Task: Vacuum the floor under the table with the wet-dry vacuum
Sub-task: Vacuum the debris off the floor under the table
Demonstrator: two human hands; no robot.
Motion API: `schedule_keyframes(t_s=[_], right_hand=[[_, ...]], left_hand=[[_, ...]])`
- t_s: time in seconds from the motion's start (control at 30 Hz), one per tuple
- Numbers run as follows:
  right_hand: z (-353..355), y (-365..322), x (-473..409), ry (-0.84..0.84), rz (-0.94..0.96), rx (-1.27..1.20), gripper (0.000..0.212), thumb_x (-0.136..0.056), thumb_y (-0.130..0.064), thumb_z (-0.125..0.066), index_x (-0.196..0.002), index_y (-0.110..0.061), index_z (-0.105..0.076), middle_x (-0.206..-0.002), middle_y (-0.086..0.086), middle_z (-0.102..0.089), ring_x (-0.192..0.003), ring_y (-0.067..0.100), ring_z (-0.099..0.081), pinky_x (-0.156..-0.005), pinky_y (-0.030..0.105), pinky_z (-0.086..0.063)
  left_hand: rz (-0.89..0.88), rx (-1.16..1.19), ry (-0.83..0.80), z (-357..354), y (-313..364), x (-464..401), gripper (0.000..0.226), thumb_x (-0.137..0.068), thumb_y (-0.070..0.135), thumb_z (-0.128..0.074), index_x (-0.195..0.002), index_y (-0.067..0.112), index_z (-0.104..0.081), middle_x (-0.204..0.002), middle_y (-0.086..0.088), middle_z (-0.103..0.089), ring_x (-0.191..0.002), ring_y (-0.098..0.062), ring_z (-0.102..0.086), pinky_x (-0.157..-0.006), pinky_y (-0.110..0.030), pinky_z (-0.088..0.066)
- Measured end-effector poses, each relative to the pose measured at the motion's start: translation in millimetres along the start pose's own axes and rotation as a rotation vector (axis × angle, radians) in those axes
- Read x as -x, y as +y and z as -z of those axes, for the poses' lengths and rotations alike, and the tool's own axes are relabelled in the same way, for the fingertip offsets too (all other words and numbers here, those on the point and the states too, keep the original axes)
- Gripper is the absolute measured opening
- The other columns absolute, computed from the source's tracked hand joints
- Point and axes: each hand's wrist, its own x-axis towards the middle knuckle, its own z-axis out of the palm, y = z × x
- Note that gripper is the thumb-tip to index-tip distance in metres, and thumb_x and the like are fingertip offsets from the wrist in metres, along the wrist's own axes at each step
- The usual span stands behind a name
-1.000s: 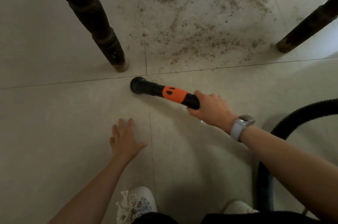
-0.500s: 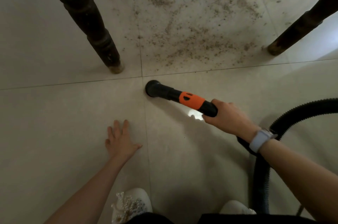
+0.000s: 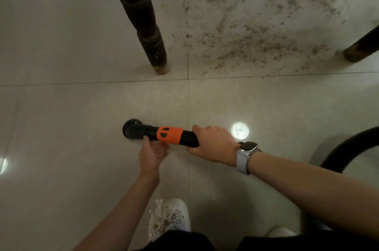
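Left hand [image 3: 152, 153] now off floor [image 3: 61, 127], touching nozzle [image 3: 162, 135].

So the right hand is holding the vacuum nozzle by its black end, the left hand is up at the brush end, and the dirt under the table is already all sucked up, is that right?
Not quite. The dirt is not sucked up: the head view shows it still scattered over the tile between the table legs. The rest stands: the right hand holds the vacuum nozzle by its black end, and the left hand is up at the brush end.
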Motion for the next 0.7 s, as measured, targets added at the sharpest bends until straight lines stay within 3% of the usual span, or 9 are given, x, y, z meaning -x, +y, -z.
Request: schedule_keyframes(t_s=[0.07,0.17,0.33,0.47,0.53,0.7], right_hand=[[-5.4,-0.6,5.9,-0.021,-0.018,-0.035,0.040,-0.090,-0.044,-0.053,-0.114,-0.012,-0.049,-0.108,0.012,-0.064,-0.096,0.032,-0.061,-0.068,0.029,-0.037],[-10.5,8.9,19.7,-0.129,-0.049,-0.157,0.040,-0.090,-0.042,-0.056,-0.113,-0.011,-0.047,-0.105,0.011,-0.062,-0.093,0.029,-0.060,-0.067,0.028,-0.038],[-18.5,53.7,54.5,-0.241,-0.137,-0.271,0.032,-0.087,-0.039,-0.061,-0.109,-0.018,-0.050,-0.089,-0.001,-0.055,-0.077,0.016,-0.053,-0.067,0.024,-0.039],[-34.4,78.5,95.2,-0.198,-0.267,-0.334,0.023,-0.087,-0.036,-0.060,-0.104,-0.022,-0.053,-0.087,-0.004,-0.057,-0.075,0.013,-0.055,-0.058,0.017,-0.040],[-43.5,88.0,114.5,-0.170,-0.328,-0.323,0.025,-0.086,-0.037,-0.060,-0.105,-0.022,-0.055,-0.089,-0.003,-0.061,-0.078,0.016,-0.060,-0.065,0.022,-0.046],[-45.5,111.7,167.9,-0.154,-0.447,-0.353,0.017,-0.084,-0.037,-0.062,-0.095,-0.031,-0.051,-0.086,-0.007,-0.058,-0.075,0.011,-0.056,-0.062,0.016,-0.038]], left_hand=[[0.068,0.226,-0.082,-18.8,7.1,14.5,0.033,-0.100,0.038,-0.036,-0.100,0.013,-0.057,-0.084,-0.005,-0.068,-0.085,-0.019,-0.062,-0.078,-0.033,-0.049],[0.103,0.283,-0.046,-39.3,9.3,25.5,0.013,-0.098,0.022,-0.047,-0.096,0.010,-0.052,-0.083,-0.007,-0.056,-0.076,-0.017,-0.056,-0.074,-0.034,-0.048],[0.126,0.127,-0.062,-53.2,-1.1,23.8,0.015,-0.097,0.017,-0.046,-0.105,0.005,-0.043,-0.080,-0.007,-0.049,-0.071,-0.014,-0.051,-0.062,-0.030,-0.048],[0.195,0.008,-0.154,-74.5,-23.1,47.1,0.032,-0.097,0.020,-0.047,-0.122,0.001,-0.043,-0.102,-0.014,-0.052,-0.077,-0.016,-0.056,-0.062,-0.031,-0.051],[0.203,-0.035,-0.186,-85.5,-37.1,57.9,0.043,-0.097,0.022,-0.047,-0.133,-0.001,-0.037,-0.110,-0.016,-0.053,-0.082,-0.017,-0.058,-0.061,-0.031,-0.051],[0.276,-0.181,-0.272,-111.9,-68.4,90.6,0.049,-0.097,0.025,-0.049,-0.134,-0.004,-0.033,-0.122,-0.022,-0.053,-0.097,-0.026,-0.059,-0.056,-0.031,-0.054]])
